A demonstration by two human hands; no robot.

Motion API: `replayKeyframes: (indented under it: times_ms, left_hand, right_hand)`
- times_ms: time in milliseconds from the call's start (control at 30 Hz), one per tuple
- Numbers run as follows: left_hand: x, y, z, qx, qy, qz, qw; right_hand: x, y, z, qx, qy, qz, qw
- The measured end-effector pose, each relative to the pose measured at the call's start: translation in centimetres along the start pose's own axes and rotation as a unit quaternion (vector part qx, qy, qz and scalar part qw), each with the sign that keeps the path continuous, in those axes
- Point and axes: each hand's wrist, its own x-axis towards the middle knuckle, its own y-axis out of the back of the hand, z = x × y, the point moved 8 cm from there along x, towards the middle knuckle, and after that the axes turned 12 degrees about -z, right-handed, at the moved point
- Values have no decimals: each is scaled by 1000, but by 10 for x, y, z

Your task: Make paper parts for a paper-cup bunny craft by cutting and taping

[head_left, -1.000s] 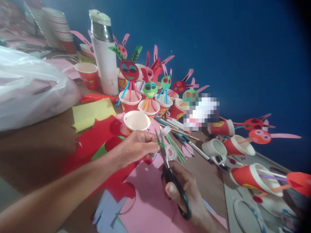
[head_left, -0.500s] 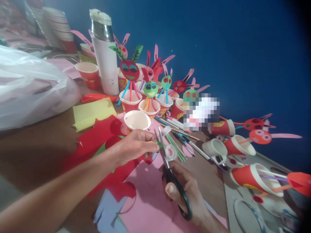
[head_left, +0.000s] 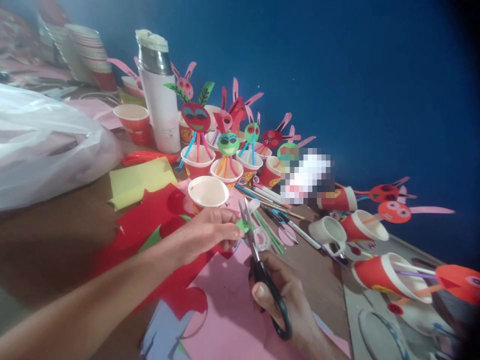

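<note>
My left hand (head_left: 215, 230) pinches a small piece of green paper (head_left: 243, 227) between thumb and fingers. Beside it, my right hand (head_left: 281, 285) grips black-handled scissors (head_left: 267, 277), their blades slightly parted and pointing away from me at the green paper. Whether the blades touch the paper I cannot tell for sure. Below both hands lies a pink paper sheet (head_left: 225, 310). Red paper (head_left: 165, 270) with cut-out edges spreads under my left forearm. A roll of clear tape (head_left: 261, 240) lies just behind the scissor blades.
An uncovered paper cup (head_left: 208, 192) stands beyond my left hand. Several cups with paper-faced figures (head_left: 195, 117) line the blue wall. A tall flask (head_left: 159, 95) and a white plastic bag (head_left: 52, 145) are at the left. Pens (head_left: 300, 230) and a white mug (head_left: 328, 230) lie right.
The camera view has shifted slightly, so the background sits a little lower and more to the left. More of the green paper shows at my left fingertips; both hands keep their grips.
</note>
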Motion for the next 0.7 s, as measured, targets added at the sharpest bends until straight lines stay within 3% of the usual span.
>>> replayKeyframes:
  times_ms: [200,700]
  left_hand:
    - [1,2,4,10,-17,18,1000]
    - [-1,2,4,14,12,5,1000]
  right_hand:
    - [1,-1,1,-9,-9,-3,1000]
    - [-1,-5,0,6,-25,-9,1000]
